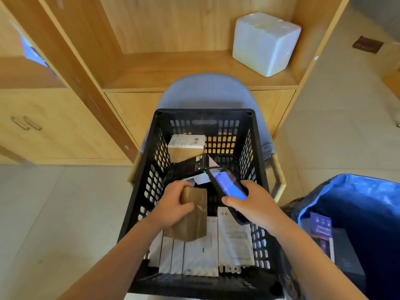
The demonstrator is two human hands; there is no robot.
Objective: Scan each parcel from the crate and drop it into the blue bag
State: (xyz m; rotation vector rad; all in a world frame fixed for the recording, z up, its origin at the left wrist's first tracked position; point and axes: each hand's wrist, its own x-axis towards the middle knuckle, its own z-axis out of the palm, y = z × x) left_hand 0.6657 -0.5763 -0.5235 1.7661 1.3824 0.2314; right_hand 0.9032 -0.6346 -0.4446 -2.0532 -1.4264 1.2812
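L hand (173,207): fingers curled round a small brown parcel (190,215), gripping it by its upper L edge, just above the crate contents. Parcel is flat, tape-wrapped, slightly tilted.

R hand (253,202): grips a dark phone (229,189), screen lit blue/purple, thumb on the near edge. Phone is tilted, top end pointing away from the person, just R of the parcel; the two are close but apart.

Below both hands: black crate (257,165) w/ perforated walls. Contents under the wrists: white flat boxes (194,254) standing in a row, plus a white printed pack (233,237) to their R. Beyond the hands, toward the far wall: a cardboard box (186,148) w/ a white barcode label on top, and a dark box (190,165) leaning against it. Small white slips lie between that and the phone; detail too blurred to read.

R of the R forearm: blue bag (350,191), mouth open, holding a purple printed box (321,226) and a dark box beside it.

Crate sits on a chair w/ a grey-blue seat (205,92) and pale wood legs (277,169). Floor (54,213): pale tiles.

Beyond the chair: wooden shelf unit (151,68) w/ doors below; metal handles (26,123) far L of the L hand. On the shelf, up and R of the hands: a white foam block (264,43).
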